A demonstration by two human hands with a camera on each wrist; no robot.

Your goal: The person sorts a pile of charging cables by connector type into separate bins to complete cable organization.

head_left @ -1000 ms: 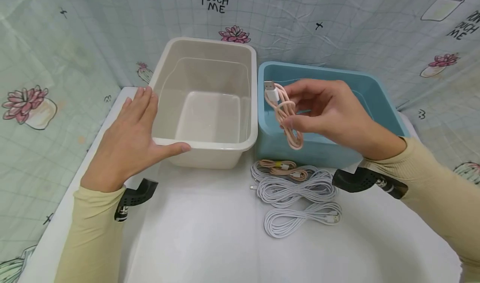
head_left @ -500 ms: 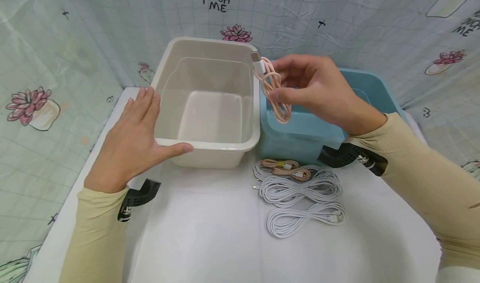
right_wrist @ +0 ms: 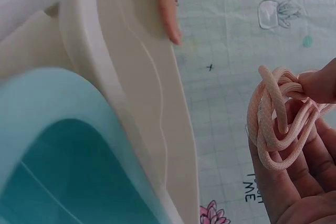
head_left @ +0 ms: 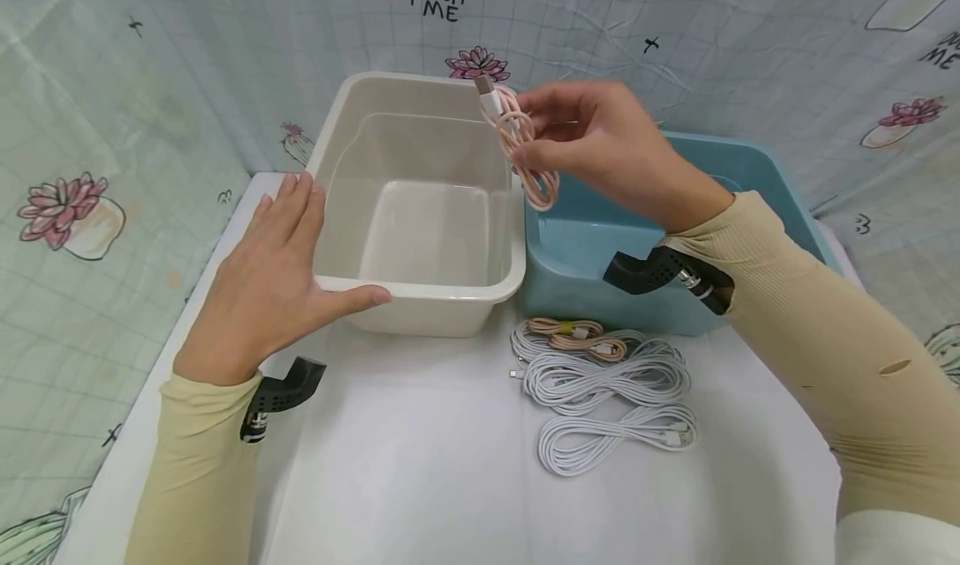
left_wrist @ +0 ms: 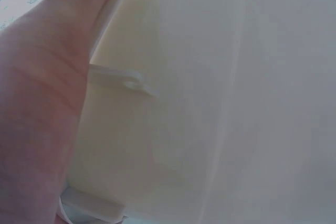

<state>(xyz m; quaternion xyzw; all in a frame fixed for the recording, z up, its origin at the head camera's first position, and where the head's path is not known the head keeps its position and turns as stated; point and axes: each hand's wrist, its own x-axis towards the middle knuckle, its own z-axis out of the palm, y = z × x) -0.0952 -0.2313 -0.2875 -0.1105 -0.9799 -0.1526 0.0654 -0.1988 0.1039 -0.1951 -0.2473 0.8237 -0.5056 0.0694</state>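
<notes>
A pink coiled USB cable [head_left: 517, 136] with a white-and-metal plug is pinched between the thumb and fingers of my right hand [head_left: 600, 144]. It hangs above the rims where the two tubs meet; the right wrist view shows its braided loops [right_wrist: 278, 119] close up. My left hand [head_left: 258, 269] lies with straight fingers along the left rim of the beige tub [head_left: 427, 290], its thumb across the front rim. Nothing is visible inside that tub. To its right stands the blue tub [head_left: 600, 286], partly hidden behind my right hand and forearm.
In front of the blue tub lie coiled white cables [head_left: 607, 377], with small peach cables [head_left: 577, 336] at their back, and another white cable [head_left: 615, 440] nearer me. They rest on a white table [head_left: 420, 465]. A patterned cloth [head_left: 600, 23] hangs behind the tubs.
My right hand has moved left and away from me with the pink cable, from over the blue tub to the beige tub's right rim. The left hand stays on the beige tub.
</notes>
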